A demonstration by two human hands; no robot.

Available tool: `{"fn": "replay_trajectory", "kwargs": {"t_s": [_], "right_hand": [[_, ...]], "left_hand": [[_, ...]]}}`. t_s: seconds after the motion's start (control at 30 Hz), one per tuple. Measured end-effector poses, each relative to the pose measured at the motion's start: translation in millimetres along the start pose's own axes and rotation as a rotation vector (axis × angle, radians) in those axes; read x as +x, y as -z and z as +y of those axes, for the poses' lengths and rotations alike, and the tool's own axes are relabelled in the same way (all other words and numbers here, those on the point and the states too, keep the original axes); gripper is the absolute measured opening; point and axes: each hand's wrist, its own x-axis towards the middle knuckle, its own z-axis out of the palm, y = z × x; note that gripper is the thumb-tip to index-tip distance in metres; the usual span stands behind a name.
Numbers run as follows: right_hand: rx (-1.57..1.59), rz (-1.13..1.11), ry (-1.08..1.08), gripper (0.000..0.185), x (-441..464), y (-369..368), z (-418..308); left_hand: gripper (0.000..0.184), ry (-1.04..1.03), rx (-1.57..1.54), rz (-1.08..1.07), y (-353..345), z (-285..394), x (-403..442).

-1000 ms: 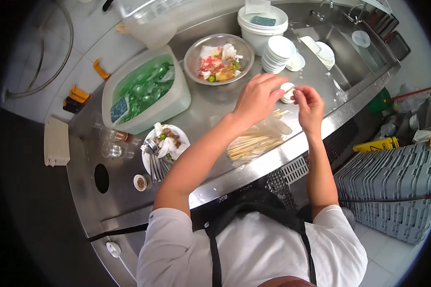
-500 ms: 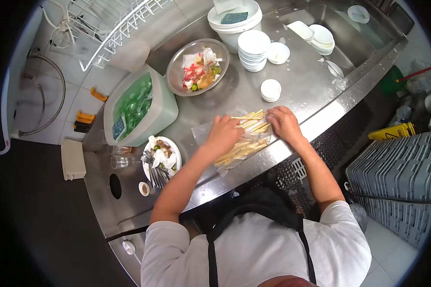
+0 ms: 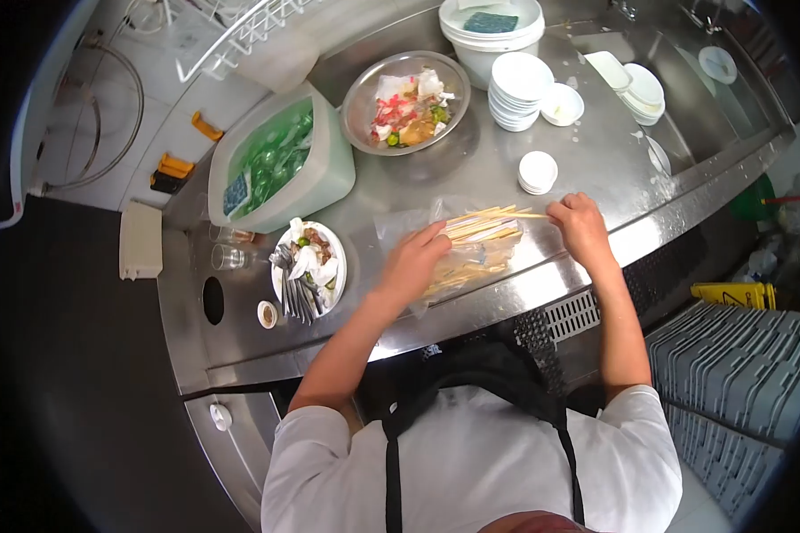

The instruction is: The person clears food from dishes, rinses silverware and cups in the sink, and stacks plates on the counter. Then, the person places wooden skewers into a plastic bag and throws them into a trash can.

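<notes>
Thin wooden sticks (image 3: 482, 228) lie in and on a clear plastic bag (image 3: 462, 266) near the counter's front edge. At the bag's left side, my left hand (image 3: 414, 258) rests on the bag and the ends of the sticks, fingers bent together. My right hand (image 3: 580, 224) is to the right of the bundle, its fingers pinched on the tip of one stick that reaches out from the rest. Just behind the sticks stands a short stack of small white dishes (image 3: 538, 171).
Behind are a steel bowl of food scraps (image 3: 406, 102), a tub of green glasses (image 3: 284, 160), stacked white bowls (image 3: 518, 87) and a white bucket (image 3: 492, 40). A plate with cutlery and scraps (image 3: 333, 298) is left; a sink (image 3: 676, 98) is right.
My right hand has moved right, away from the bundle, with a stick end at its fingertips. My left hand stays at the bag's left side. The camera view has shifted.
</notes>
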Motion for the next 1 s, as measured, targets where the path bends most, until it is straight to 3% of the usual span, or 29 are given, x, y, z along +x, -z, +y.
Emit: {"fn": "replay_trajectory", "kwargs": {"t_s": [0.1, 0.2, 0.27, 0.37, 0.47, 0.5, 0.6, 0.73, 0.83, 0.97, 1.0], "right_hand": [[0.003, -0.088, 0.153, 0.014, 8, -2, -5], [0.331, -0.145, 0.237, 0.021, 14, -46, -41], [0.501, -0.007, 0.284, 0.022, 14, -61, -76], [0.793, 0.055, 0.032, 0.023, 13, -62, -114], [0.814, 0.102, 0.16, 0.022, 12, -85, -131], [0.828, -0.006, 0.168, 0.025, 11, -90, -131], [0.506, -0.083, 0.369, 0.022, -5, -105, -120], [0.787, -0.252, 0.002, 0.02, -6, -79, -110], [0.667, -0.396, -0.038, 0.021, 14, -81, -109], [0.696, -0.115, -0.12, 0.02, 14, -81, -127], [0.712, -0.017, -0.167, 0.02, 10, -83, -126]], "left_hand": [[0.011, 0.019, -0.179, 0.109, -10, 10, 3], [0.013, -0.032, -0.25, 0.137, 0, 18, 21], [0.016, -0.081, -0.228, 0.14, 20, 23, 36], [0.017, -0.152, -0.16, 0.173, 55, 18, 34], [0.014, -0.135, -0.183, 0.141, 66, 17, 27], [0.012, -0.08, -0.208, 0.087, 61, 14, 22], [0.006, 0.011, -0.192, 0.03, 41, 0, 0], [0.011, 0.245, -0.358, 0.022, 32, 3, -22], [0.021, 0.123, -0.285, 0.042, 36, -5, -29], [0.044, 0.09, -0.072, 0.263, 103, -16, -32], [0.044, 0.206, -0.147, 0.347, 124, -35, -32]]}}
